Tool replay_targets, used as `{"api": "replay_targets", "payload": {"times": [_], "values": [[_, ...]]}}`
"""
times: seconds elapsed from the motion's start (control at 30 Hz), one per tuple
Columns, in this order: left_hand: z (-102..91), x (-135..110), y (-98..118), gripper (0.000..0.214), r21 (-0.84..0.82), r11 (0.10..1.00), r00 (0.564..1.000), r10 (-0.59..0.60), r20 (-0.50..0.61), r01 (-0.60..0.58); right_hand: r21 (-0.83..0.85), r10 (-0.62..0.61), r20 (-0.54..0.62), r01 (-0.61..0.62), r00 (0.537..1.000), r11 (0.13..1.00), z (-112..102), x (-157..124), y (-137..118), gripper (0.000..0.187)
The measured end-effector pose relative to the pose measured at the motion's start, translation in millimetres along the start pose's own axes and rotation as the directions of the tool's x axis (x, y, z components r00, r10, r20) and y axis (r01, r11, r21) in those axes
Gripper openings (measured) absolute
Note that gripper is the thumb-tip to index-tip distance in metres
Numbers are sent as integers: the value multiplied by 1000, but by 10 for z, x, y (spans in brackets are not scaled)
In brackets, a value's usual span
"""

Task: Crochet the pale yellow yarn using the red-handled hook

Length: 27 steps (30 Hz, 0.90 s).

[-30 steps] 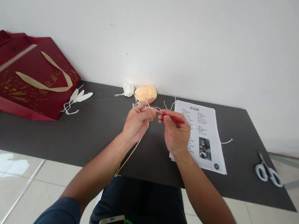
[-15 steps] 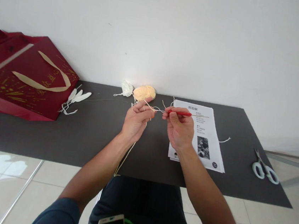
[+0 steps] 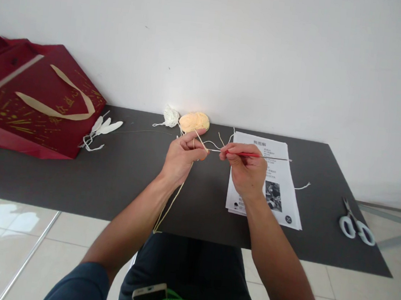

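White wall (image 3: pixel 267 57) stands behind your dark table (image 3: pixel 137 172), and pale floor tiles (image 3: pixel 73 230) show below its near edge. Your left hand (image 3: pixel 180 163) is raised over the middle of the table, thumb and fingers pinched together on pale yarn (image 3: pixel 181 188), which loops over a finger and trails down to the table's near edge. Something small and orange shows at those fingertips, too small to make out. Your right hand (image 3: pixel 248 171) is closed around the red handle of a crochet hook (image 3: pixel 245 154), held nearly level in front of the printed sheets (image 3: pixel 288 183); its thin shaft reaches your left fingertips. Just beyond your left hand lies a yellow yarn ball (image 3: pixel 194 122), with a white yarn ball (image 3: pixel 171 117) beside it. Scissors (image 3: pixel 361 227) lie far to your right. At your left, white leaf-shaped pieces (image 3: pixel 105 127) lie against a dark red bag (image 3: pixel 36 109).
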State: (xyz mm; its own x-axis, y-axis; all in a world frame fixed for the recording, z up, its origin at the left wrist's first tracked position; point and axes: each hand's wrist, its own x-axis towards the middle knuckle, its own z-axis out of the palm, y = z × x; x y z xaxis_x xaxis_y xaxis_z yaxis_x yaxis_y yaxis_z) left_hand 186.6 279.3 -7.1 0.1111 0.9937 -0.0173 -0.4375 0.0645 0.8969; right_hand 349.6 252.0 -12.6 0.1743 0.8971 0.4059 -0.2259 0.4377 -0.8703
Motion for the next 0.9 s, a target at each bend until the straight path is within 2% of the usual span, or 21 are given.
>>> {"api": "replay_targets", "payload": {"times": [0.13,0.37,0.63,0.77,0.9], "values": [[-22,2,27,59,35,999,998,-32,52,30,35,0,32,-1,999,999,-24,20,4,11],[-65,11,36,60,79,996,992,-59,115,51,53,87,30,-89,996,995,-45,45,2,19],[-83,11,78,50,91,990,974,-122,192,106,72,125,82,-131,989,989,-82,57,-25,23],[-90,12,96,49,73,985,956,-168,242,155,119,137,121,-151,983,981,-91,68,-24,21],[-119,18,89,48,52,976,921,-218,322,212,173,208,150,-233,966,957,-77,83,-44,29]]}}
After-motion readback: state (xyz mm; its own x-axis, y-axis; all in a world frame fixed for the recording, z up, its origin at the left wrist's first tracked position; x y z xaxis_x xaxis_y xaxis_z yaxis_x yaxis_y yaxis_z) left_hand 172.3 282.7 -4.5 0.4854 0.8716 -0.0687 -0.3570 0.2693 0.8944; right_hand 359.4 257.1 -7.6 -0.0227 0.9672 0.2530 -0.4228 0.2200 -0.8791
